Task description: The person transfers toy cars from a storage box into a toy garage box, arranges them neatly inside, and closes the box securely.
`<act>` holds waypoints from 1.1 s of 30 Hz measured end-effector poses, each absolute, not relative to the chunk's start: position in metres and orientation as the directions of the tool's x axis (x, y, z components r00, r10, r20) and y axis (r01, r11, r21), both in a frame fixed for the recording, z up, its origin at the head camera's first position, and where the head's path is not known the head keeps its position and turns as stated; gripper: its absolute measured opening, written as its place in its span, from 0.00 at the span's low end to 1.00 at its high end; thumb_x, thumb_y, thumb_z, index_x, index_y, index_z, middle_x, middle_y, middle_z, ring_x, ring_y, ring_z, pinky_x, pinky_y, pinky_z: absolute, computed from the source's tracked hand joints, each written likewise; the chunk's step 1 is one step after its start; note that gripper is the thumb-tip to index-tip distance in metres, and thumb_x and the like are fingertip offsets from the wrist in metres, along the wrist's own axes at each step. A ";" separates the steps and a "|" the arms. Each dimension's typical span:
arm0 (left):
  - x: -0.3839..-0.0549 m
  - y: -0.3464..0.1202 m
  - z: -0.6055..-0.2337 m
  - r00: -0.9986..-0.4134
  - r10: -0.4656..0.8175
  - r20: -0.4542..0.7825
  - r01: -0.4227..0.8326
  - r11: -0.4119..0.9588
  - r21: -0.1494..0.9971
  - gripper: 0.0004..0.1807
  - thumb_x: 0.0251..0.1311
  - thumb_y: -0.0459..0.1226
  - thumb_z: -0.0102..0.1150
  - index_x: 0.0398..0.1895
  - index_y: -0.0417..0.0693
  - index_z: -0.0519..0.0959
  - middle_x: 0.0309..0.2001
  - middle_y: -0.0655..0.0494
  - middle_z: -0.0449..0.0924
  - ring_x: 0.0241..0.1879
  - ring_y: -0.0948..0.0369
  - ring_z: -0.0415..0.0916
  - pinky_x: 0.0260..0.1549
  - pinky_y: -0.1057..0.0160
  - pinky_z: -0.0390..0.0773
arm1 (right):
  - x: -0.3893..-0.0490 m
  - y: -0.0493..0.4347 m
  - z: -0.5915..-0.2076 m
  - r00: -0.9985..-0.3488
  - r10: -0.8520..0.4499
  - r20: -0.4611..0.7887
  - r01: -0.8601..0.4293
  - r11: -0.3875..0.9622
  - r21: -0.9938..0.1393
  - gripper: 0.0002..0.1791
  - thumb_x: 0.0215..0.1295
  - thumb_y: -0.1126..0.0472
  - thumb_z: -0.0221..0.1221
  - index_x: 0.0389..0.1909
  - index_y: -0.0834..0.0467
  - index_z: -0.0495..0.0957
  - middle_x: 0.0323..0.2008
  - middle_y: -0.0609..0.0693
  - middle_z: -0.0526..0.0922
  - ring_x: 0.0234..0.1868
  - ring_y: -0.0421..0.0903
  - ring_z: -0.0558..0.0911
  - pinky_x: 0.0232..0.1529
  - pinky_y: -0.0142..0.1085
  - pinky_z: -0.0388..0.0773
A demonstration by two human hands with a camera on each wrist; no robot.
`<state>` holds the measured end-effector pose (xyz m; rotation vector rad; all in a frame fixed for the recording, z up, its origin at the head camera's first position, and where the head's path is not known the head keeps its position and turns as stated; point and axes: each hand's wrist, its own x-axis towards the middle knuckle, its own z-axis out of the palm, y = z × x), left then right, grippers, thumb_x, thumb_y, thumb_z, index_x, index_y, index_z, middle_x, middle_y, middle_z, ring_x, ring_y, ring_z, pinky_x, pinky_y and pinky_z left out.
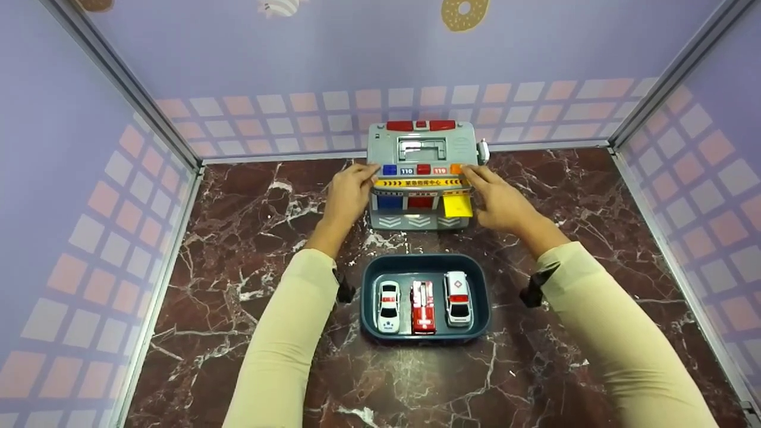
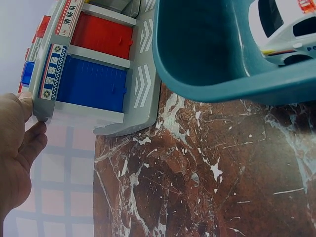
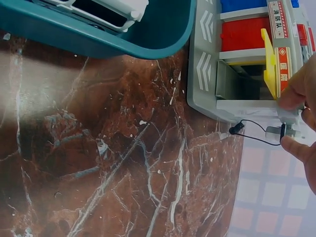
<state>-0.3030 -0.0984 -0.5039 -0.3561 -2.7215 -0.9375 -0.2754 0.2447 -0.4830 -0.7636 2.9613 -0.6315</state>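
A grey toy rescue station (image 1: 421, 148) stands at the back of the marble table, with blue, red and yellow doors along its front. The yellow door (image 1: 458, 206) is flipped open; the blue and red ones are closed. My left hand (image 1: 349, 191) grips the station's left side, thumb on the front corner (image 2: 29, 106). My right hand (image 1: 496, 202) grips the right side, thumb by the orange button (image 1: 456, 169), and also shows in the right wrist view (image 3: 302, 121). In front, a teal tray (image 1: 368, 279) holds a white police car (image 1: 389, 306), a red fire truck (image 1: 423, 307) and a white ambulance (image 1: 458, 299).
Lilac walls with a tile pattern and metal corner posts (image 1: 125, 83) close in the table on three sides. Bare marble (image 1: 238, 249) lies left, right and in front of the tray. A thin black wire (image 3: 252, 132) hangs at the station's right side.
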 end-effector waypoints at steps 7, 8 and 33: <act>-0.305 -0.098 -0.503 -0.949 0.144 0.281 0.286 0.770 0.570 0.17 0.81 0.42 0.63 0.68 0.55 0.86 0.64 0.51 0.90 0.64 0.47 0.87 0.68 0.49 0.85 | -0.265 0.249 -0.480 -0.875 -0.476 0.088 -0.471 0.796 -0.381 0.48 0.69 0.64 0.62 0.89 0.59 0.56 0.87 0.65 0.59 0.76 0.70 0.73 0.76 0.65 0.76; -0.306 -0.098 -0.502 -0.950 0.141 0.280 0.283 0.770 0.571 0.17 0.81 0.42 0.63 0.68 0.55 0.86 0.64 0.51 0.90 0.64 0.47 0.87 0.68 0.48 0.86 | -0.263 0.250 -0.480 -0.873 -0.477 0.103 -0.478 0.793 -0.377 0.47 0.71 0.63 0.63 0.89 0.59 0.56 0.86 0.65 0.60 0.77 0.70 0.73 0.77 0.66 0.75; -0.304 -0.099 -0.504 -0.947 0.135 0.293 0.287 0.766 0.575 0.17 0.81 0.40 0.63 0.67 0.54 0.86 0.63 0.49 0.90 0.64 0.46 0.88 0.69 0.49 0.85 | -0.196 0.256 -0.490 -0.742 -0.616 0.264 -0.664 0.729 -0.166 0.34 0.73 0.39 0.69 0.74 0.50 0.81 0.70 0.62 0.84 0.68 0.64 0.84 0.70 0.68 0.78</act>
